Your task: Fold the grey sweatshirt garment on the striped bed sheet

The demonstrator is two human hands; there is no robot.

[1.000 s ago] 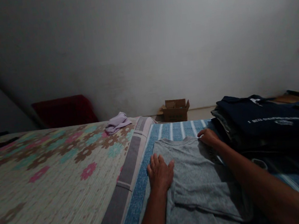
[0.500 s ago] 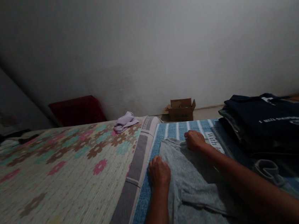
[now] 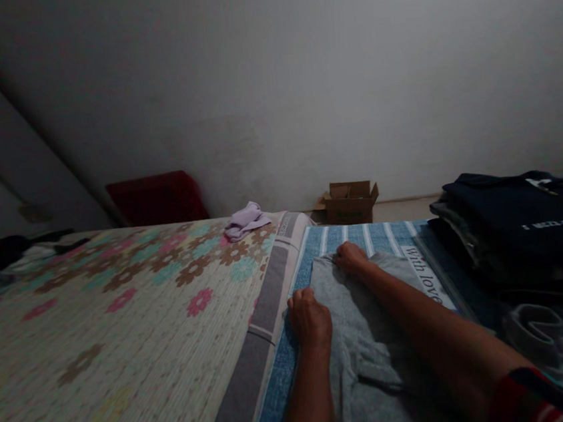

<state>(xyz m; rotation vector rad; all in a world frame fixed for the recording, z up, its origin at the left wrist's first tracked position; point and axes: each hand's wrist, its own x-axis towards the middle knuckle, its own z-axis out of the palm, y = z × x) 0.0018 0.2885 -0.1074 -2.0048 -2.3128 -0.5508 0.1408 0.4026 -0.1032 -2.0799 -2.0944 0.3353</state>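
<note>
A grey cloth garment (image 3: 347,328) lies on a blue, white-striped cover (image 3: 284,378), partly folded, with a dark crease near my wrists. My left hand (image 3: 311,316) is curled at its left edge, the fingers closed on the cloth. At the far edge my right hand (image 3: 351,257) has its fingers closed on the fabric near the upper left corner. My right forearm crosses over the garment and hides part of it. White "With love" lettering (image 3: 425,275) on the cover shows just right of the garment.
A stack of dark folded clothes (image 3: 529,225) stands at right, with a coiled grey strip (image 3: 536,332) before it. To the left is a flowered mat (image 3: 141,360) holding a lilac cloth (image 3: 246,221). Behind are an open cardboard box (image 3: 349,210) and a dark red object (image 3: 157,198).
My right hand has moved left along the garment's far edge, towards the corner. My left hand stays at the left edge. The view has shifted slightly left.
</note>
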